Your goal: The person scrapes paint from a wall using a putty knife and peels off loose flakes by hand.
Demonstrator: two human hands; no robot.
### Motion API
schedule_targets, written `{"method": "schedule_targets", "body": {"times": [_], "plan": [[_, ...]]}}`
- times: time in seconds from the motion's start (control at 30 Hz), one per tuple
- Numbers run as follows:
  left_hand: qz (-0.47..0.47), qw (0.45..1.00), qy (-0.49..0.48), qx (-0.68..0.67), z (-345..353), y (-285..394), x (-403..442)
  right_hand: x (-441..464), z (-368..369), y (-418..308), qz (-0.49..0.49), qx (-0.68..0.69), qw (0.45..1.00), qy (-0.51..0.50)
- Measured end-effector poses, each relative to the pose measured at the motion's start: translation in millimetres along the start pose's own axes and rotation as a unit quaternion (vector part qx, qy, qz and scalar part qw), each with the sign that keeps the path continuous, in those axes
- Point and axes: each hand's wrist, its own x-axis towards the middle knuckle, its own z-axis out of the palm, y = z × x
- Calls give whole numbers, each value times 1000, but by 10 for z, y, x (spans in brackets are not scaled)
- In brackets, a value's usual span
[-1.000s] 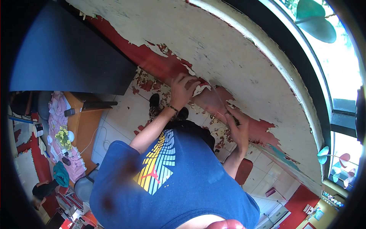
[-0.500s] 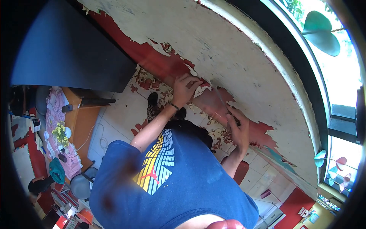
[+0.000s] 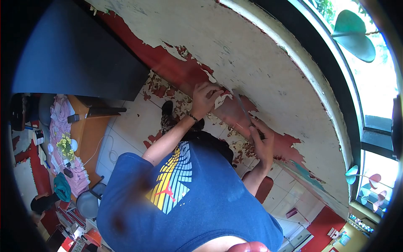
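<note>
The wall [image 3: 268, 71] before me carries red paint [image 3: 174, 65] that is peeling off a pale, bare surface. My left hand [image 3: 203, 101], with a dark bracelet at the wrist, has its fingers closed at a loose flap of paint [image 3: 221, 99], whose pale underside shows. In my right hand [image 3: 263, 140] is a scraper [image 3: 242, 106] with a long, thin metal blade. Its handle is mostly hidden by my fingers. The blade lies along the wall, its tip close to the paint edge just right of my left fingers.
Paint flakes [image 3: 159, 90] litter the tiled floor [image 3: 136, 122] below. A large dark panel [image 3: 79, 50] stands at upper left, near a wooden desk [image 3: 90, 134] with pink cloth and yellow flowers. A red-seated stool [image 3: 265, 189] is beneath my right arm. Windows [image 3: 378, 101] line the right side.
Almost nothing differs. The scraper and both hands stay at nearly the same spot on the wall, with only a tiny shift of the view.
</note>
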Motion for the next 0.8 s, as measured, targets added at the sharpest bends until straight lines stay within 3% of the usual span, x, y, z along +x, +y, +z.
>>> {"method": "schedule_targets", "body": {"times": [0.23,0.37,0.43,0.53,0.8], "plan": [[-26,999,6,25,34,140,44,-56,-48,4,86,45,995,-3],[-59,998,-14,7,55,120,25,41,8,64,-5,-7,1000,-11],[56,995,-23,78,11,95,45,46,22,43,-23,-15,999,-15],[114,991,-13,71,-8,-20,19,65,2,1,-8,-4,1000,-21],[161,977,-58,129,-254,21,165,-16,-75,48,-14,-28,999,-12]]}}
